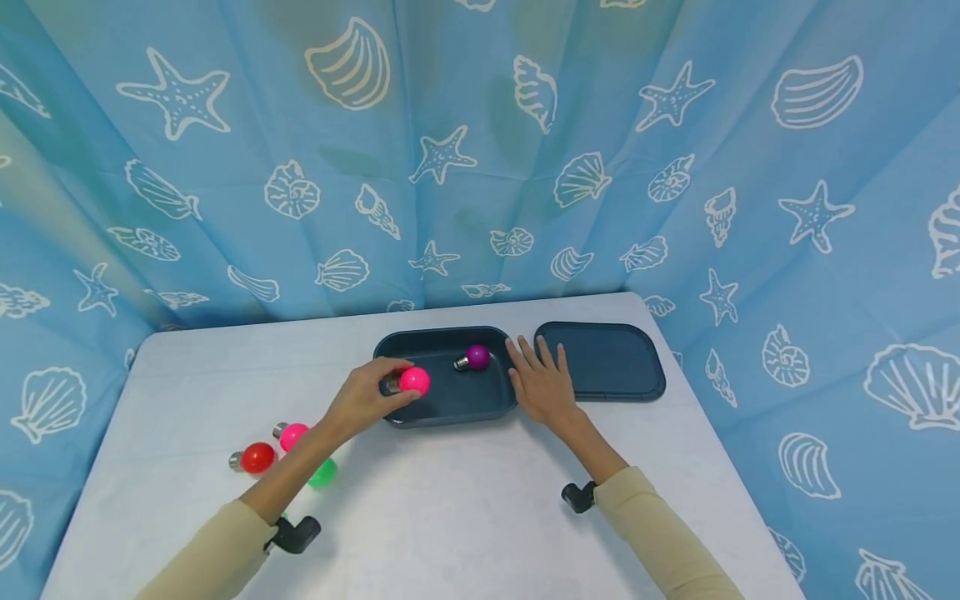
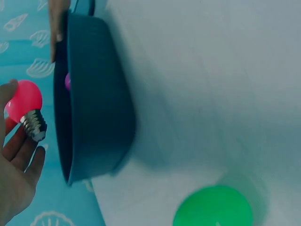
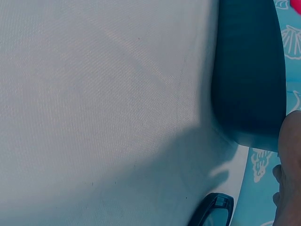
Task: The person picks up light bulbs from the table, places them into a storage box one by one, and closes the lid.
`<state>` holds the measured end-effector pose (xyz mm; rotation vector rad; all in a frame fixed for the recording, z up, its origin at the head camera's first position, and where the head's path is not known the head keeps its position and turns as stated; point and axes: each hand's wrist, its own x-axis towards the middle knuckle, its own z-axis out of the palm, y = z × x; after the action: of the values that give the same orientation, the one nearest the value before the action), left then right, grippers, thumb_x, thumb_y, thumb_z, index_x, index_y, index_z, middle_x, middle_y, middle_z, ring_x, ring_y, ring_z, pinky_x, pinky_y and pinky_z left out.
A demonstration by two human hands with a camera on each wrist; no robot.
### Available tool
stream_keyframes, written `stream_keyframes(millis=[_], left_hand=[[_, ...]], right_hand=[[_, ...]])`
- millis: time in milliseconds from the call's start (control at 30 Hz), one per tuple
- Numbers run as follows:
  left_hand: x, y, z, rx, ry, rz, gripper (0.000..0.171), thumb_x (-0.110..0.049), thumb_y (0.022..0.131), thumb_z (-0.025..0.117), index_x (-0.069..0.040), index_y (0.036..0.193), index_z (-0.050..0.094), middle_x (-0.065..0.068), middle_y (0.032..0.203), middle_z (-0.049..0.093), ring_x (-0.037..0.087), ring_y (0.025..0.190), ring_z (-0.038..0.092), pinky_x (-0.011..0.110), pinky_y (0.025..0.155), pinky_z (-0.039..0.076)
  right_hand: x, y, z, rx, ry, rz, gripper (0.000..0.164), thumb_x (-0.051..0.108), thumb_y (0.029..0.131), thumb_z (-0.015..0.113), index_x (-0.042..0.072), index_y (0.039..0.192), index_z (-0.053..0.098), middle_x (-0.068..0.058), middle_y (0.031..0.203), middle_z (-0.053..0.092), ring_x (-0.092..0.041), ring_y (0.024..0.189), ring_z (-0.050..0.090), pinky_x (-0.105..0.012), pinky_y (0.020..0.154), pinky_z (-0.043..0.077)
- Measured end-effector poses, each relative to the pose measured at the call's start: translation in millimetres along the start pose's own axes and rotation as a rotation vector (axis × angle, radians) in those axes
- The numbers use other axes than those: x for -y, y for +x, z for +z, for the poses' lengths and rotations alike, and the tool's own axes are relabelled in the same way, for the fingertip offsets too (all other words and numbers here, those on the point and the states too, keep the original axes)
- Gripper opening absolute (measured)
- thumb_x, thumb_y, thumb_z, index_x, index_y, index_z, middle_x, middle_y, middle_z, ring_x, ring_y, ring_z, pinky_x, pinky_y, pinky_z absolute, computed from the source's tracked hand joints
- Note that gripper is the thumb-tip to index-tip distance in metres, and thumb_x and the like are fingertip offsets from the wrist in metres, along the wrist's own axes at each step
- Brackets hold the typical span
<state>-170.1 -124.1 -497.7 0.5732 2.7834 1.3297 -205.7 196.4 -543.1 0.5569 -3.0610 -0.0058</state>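
Between the thumb and fingers of my left hand (image 1: 367, 400) is a pink light bulb (image 1: 414, 380), held over the left end of a dark rectangular container (image 1: 450, 410). In the left wrist view the pink bulb (image 2: 26, 101) shows its silver screw base pointing down, apart from the container wall (image 2: 101, 99). A purple bulb (image 1: 477, 357) lies inside the container. My right hand (image 1: 543, 387) rests at the container's right end with its fingers spread. The right wrist view shows only part of that hand (image 3: 289, 179), beside the container's end (image 3: 249, 84).
A dark flat lid (image 1: 603, 362) lies on the white table (image 1: 480, 517) right of the container. At the left are a red bulb (image 1: 257, 457), another pink bulb (image 1: 293, 436) and a green bulb (image 1: 322, 473), partly hidden by the left arm. A blue shell-patterned curtain (image 1: 465, 208) hangs behind.
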Motion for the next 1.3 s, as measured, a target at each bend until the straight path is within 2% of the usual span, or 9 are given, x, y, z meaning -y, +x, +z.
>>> stream_keyframes(millis=[200,333,467,633,900,1300], left_hand=[[-1.5,19.3,30.9,0.029,0.044,0.005,0.049,-0.028,0.086,0.081,-0.005,0.126,0.065,0.009,0.121,0.066,0.027,0.112,0.060,0.043,0.092,0.054],[-3.9,28.7,50.0,0.091,0.094,0.008,0.049,-0.029,0.087,0.080,-0.006,0.128,0.064,0.009,0.123,0.065,0.025,0.112,0.061,0.041,0.092,0.054],[-6.9,36.6,65.1,0.141,0.121,0.004,0.050,-0.030,0.087,0.080,-0.007,0.129,0.064,0.010,0.124,0.064,0.026,0.113,0.061,0.043,0.091,0.055],[-6.2,47.2,81.2,0.162,0.147,-0.010,0.052,-0.033,0.089,0.078,-0.008,0.131,0.063,0.010,0.127,0.064,0.026,0.115,0.061,0.043,0.094,0.053],[-6.1,59.9,99.7,0.224,0.236,0.007,0.051,-0.034,0.091,0.075,-0.006,0.130,0.062,0.010,0.125,0.065,0.025,0.113,0.062,0.042,0.093,0.054],[-9.3,73.8,109.4,0.245,0.353,-0.005,0.054,-0.035,0.091,0.074,-0.007,0.135,0.060,0.012,0.132,0.062,0.028,0.121,0.058,0.044,0.100,0.049]], right_hand=[[-1,-1,0,-0.025,0.019,-0.007,0.052,0.030,0.109,0.034,0.014,0.158,0.029,-0.012,0.160,0.031,-0.042,0.146,0.023,-0.064,0.115,0.013],[-1,-1,0,-0.016,0.020,0.000,0.053,0.031,0.109,0.032,0.015,0.159,0.027,-0.011,0.160,0.029,-0.041,0.147,0.022,-0.064,0.116,0.012],[0,-1,0,-0.025,0.027,0.002,0.053,0.030,0.109,0.033,0.015,0.159,0.028,-0.011,0.160,0.030,-0.041,0.146,0.023,-0.064,0.116,0.011],[-1,-2,0,-0.046,0.026,0.001,0.052,0.030,0.108,0.034,0.014,0.158,0.030,-0.011,0.160,0.032,-0.041,0.146,0.022,-0.065,0.115,0.013],[-2,-2,3,-0.030,0.028,0.019,0.053,0.033,0.108,0.032,0.016,0.159,0.028,-0.009,0.162,0.027,-0.040,0.149,0.016,-0.065,0.115,0.008],[-1,-1,4,-0.031,-0.012,0.016,0.054,0.034,0.109,0.032,0.016,0.159,0.026,-0.009,0.162,0.027,-0.040,0.148,0.018,-0.065,0.115,0.011]])
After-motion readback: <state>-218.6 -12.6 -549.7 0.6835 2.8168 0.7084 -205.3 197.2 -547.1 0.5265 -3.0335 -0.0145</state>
